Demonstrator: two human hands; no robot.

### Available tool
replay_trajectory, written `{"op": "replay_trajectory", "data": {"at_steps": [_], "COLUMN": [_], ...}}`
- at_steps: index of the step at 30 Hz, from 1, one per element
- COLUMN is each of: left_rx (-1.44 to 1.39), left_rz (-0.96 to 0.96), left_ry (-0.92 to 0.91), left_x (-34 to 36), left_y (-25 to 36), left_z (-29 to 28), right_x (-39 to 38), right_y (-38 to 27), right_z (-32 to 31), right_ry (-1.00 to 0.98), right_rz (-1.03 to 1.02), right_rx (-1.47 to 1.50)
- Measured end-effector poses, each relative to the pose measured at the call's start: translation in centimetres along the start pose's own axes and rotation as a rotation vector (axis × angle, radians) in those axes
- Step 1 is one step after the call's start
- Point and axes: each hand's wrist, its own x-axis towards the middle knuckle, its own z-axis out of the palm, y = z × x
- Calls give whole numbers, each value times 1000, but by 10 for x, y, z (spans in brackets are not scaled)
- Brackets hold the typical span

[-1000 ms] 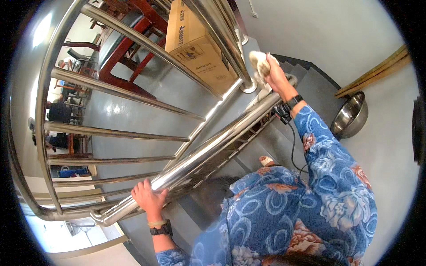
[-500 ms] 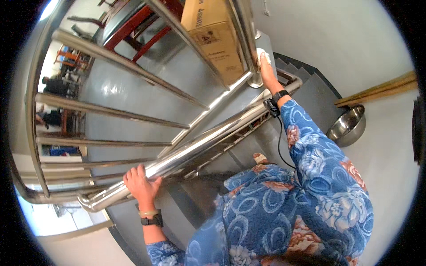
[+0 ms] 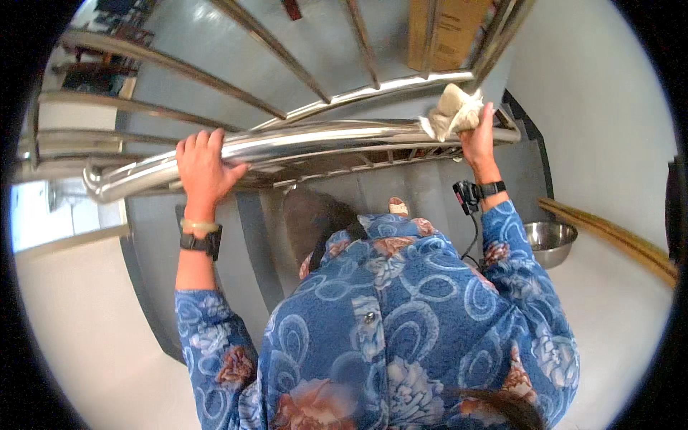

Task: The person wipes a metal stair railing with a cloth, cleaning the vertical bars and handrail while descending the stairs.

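Holding a pale cloth [image 3: 453,113] by a steel handrail [image 3: 308,140], at right.
Clamping it in the fingers of the right hand [image 3: 478,143], perhaps against the rail; gripping the rail at left with curled fingers of the left hand [image 3: 203,170].

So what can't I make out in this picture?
All in the head view, now:
- Box: its top is cut off by the upper edge.
- Bowl: its left side is hidden by the right sleeve.
- Right hand: most of its fingers are hidden by the cloth.
- Left hand: its palm, against the rail, is hidden by its own back.
- Far furniture: too small and blurred.
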Motion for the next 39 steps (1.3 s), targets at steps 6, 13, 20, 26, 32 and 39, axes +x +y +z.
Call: {"op": "replay_trajectory", "data": {"at_steps": [6,13,20,26,32,39], "left_rx": [-57,-115,-482,-799,-822,-1334], "left_rz": [-5,-80,-20,-523,-536,-708], "left_ry": [23,57,247,283,293,537], "left_x": [-2,-11,-20,-23,-11,1], "left_y": [0,1,21,98,103,75], "left_z": [-3,0,-11,-6,17,11], "right_x": [-25,-51,-65,-68,-78,-51], "right_y": [26,52,70,95,54,49], "right_z": [38,122,234,233,244,220], "right_ry": [-396,-992,-1190,-1063,-1206,-1119], "right_rz": [-65,-676,-973,-1081,-680,-749], "right_rx": [-715,-1382,-1316,-1434,-1595,-1105]}}
